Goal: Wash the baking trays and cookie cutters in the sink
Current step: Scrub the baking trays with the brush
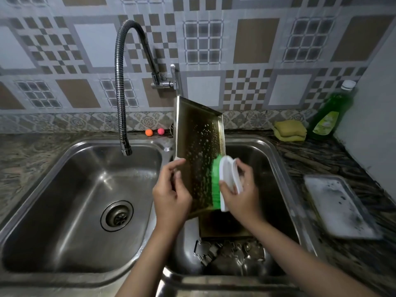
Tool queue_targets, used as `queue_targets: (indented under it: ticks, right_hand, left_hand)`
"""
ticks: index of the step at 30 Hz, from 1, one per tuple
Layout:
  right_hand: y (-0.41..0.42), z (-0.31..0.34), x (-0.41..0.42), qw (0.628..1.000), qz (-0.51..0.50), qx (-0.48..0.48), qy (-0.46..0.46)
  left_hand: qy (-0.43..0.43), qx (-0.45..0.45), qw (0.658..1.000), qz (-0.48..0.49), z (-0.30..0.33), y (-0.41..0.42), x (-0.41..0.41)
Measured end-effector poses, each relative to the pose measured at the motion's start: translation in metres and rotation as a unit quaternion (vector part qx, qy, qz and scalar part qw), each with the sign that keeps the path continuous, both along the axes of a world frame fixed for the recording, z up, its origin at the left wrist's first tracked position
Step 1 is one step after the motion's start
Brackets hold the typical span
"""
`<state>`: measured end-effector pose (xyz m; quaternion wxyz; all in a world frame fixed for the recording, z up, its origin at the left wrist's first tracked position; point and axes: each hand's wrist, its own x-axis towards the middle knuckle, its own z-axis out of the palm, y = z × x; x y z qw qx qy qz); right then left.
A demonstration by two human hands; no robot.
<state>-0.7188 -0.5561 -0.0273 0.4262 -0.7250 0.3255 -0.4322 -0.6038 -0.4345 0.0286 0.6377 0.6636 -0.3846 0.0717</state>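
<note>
While left hand (171,194) grips, cookie cutters (231,251) in right basin (276,159), under tray (199,151).

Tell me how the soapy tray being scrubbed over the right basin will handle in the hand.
The tray looks like rigid sheet metal, so it should not flex. Suds bead its face, so it is probably slippery where the left hand grips its edge. Held tilted, it may twist under the brush.

Soapy metal baking tray (198,146) tilted upright over right sink basin (276,159); cookie cutters (233,252) heaped below.
</note>
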Motion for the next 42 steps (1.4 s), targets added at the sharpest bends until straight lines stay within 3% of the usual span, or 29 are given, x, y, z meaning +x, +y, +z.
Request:
queue_targets:
  ticks: [3,7,13,17,22,26,30,35,39,42]
  right_hand:
    - [-0.014,0.004,0.001,0.999,-0.024,0.013,-0.025]
    - [-0.046,0.055,0.018,0.996,-0.073,0.022,-0.037]
    - [-0.001,0.057,0.019,0.996,0.05,-0.072,-0.011]
    - [-0.035,0.081,0.019,0.998,-0.057,0.03,-0.01]
    - [0.012,0.078,0.019,0.989,0.077,-0.124,-0.003]
    - [-0.023,0.089,0.019,0.998,-0.006,-0.052,0.021]
    - [0.017,0.076,0.02,0.987,0.103,-0.12,0.02]
    - [-0.019,0.101,0.032,0.994,0.038,-0.082,0.057]
    - [0.017,0.082,0.032,0.98,0.138,-0.136,0.045]
    - [-0.012,0.088,0.03,0.993,0.067,-0.085,0.047]
  left_hand:
    - [-0.015,0.014,1.0,-0.023,-0.003,0.005,-0.005]
    - [-0.021,0.031,0.998,-0.042,-0.016,0.007,-0.026]
    - [0.026,0.027,0.999,-0.001,-0.019,0.009,-0.024]
    - [-0.004,0.045,0.998,-0.033,-0.02,0.012,-0.037]
    - [0.047,0.033,0.998,-0.036,-0.024,0.008,-0.036]
    - [0.032,0.047,0.997,-0.06,-0.026,0.011,-0.037]
    - [0.049,0.039,0.997,-0.045,-0.029,0.01,-0.032]
    - [0.064,0.046,0.995,-0.063,-0.026,0.013,-0.039]
    - [0.081,0.027,0.996,-0.035,-0.028,0.014,-0.031]
    - [0.065,0.041,0.996,-0.035,-0.027,0.018,-0.029]
